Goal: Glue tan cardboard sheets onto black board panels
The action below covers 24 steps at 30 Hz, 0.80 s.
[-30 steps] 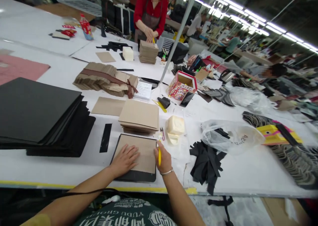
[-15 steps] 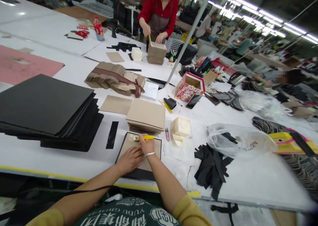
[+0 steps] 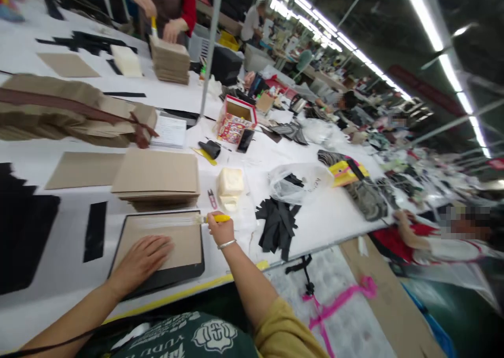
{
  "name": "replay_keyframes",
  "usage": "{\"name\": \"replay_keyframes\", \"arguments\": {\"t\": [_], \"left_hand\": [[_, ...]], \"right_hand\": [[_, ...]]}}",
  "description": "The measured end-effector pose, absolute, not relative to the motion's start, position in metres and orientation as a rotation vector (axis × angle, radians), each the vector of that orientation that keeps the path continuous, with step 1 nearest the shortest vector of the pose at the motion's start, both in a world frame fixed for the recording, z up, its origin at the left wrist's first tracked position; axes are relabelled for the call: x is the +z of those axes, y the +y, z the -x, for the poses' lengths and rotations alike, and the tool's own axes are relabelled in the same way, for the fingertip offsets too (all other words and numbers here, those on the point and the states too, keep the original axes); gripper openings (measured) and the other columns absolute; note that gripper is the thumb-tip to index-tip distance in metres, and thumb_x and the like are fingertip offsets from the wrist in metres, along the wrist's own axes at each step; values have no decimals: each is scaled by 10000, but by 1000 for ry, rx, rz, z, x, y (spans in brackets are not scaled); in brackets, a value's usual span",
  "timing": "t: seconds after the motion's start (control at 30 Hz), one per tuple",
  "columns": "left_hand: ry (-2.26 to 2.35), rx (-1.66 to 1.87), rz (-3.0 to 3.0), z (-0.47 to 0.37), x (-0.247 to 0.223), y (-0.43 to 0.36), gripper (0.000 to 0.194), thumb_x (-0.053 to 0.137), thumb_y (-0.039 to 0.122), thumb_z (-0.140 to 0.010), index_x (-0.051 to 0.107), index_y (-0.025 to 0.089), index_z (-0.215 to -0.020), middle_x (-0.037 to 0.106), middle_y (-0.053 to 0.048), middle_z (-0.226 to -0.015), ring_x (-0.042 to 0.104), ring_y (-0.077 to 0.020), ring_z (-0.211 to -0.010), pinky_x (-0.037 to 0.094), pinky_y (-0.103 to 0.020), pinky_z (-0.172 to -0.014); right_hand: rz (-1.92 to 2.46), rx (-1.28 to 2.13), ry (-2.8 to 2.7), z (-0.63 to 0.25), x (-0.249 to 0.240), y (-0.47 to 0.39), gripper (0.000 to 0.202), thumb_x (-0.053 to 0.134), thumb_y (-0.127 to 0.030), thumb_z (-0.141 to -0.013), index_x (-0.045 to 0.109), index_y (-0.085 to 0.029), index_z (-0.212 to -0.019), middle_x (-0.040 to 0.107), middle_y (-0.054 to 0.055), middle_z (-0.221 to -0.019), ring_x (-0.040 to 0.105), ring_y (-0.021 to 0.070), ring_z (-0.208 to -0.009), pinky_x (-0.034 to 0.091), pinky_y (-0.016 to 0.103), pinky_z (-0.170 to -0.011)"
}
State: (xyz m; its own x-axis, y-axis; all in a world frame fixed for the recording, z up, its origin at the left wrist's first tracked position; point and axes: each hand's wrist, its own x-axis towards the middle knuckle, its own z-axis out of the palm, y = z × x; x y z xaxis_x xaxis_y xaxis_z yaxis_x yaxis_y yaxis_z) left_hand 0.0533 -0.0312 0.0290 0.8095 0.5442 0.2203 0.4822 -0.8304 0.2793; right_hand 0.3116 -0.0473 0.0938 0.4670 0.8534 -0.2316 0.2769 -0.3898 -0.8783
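Note:
My right hand (image 3: pixel 221 229) grips a yellow-handled brush (image 3: pixel 218 218), its bristles at the top right corner of a beige board (image 3: pixel 181 245). A wet, whitish streak runs along the board's far edge. Beneath that board lies a slightly larger black sheet (image 3: pixel 169 280), showing as a dark border. My left hand (image 3: pixel 147 255) rests flat on the board, fingers stretched out. Just beyond it stands a stack of beige boards (image 3: pixel 157 171), with a single beige board (image 3: pixel 84 170) beside it. A black strip (image 3: pixel 95 232) lies to the left.
Small pink-handled snips (image 3: pixel 212 199) and a cream-coloured container (image 3: pixel 230 186) sit right of the stack. Black strips (image 3: pixel 276 227) lie near a clear plastic bag (image 3: pixel 295 185). Black sheets (image 3: pixel 23 232) are at left. Across the table, a co-worker's hand (image 3: pixel 144 3) holds another brush.
The brush in my right hand has swept rightward along the board's far edge. My left hand has slid apart from it, leftward on the board. The view has turned right.

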Motion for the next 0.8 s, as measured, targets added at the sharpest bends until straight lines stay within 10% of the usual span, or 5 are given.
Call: {"name": "replay_keyframes", "arguments": {"t": [0.17, 0.37, 0.8], "left_hand": [[753, 415, -2783, -51, 6, -27, 403, 454, 392, -808, 506, 279, -1192, 504, -46, -1259, 471, -244, -1113, 306, -427, -976], [732, 414, -2790, -51, 6, -30, 428, 431, 410, -805, 456, 303, -1219, 494, -16, -1271, 468, -259, -1127, 324, -471, -970], [750, 381, -2809, -54, 12, -31, 413, 447, 388, -812, 491, 259, -1202, 488, -54, -1274, 458, -247, -1138, 277, -449, -1010]], "right_hand": [[1969, 699, -1077, -364, 90, -117, 354, 339, -394, -866, 488, -214, -1131, 605, -30, -690, 559, 68, -495, 460, 176, -513], [2589, 40, -1290, -468, 33, -195, 293, 392, -186, -834, 490, -121, -1103, 601, 115, -947, 546, 197, -901, 413, 333, -806], [2661, 96, -1353, -487, 1, -196, 244, 385, -207, -848, 503, -124, -1046, 571, 81, -864, 529, 166, -836, 400, 261, -751]]}}
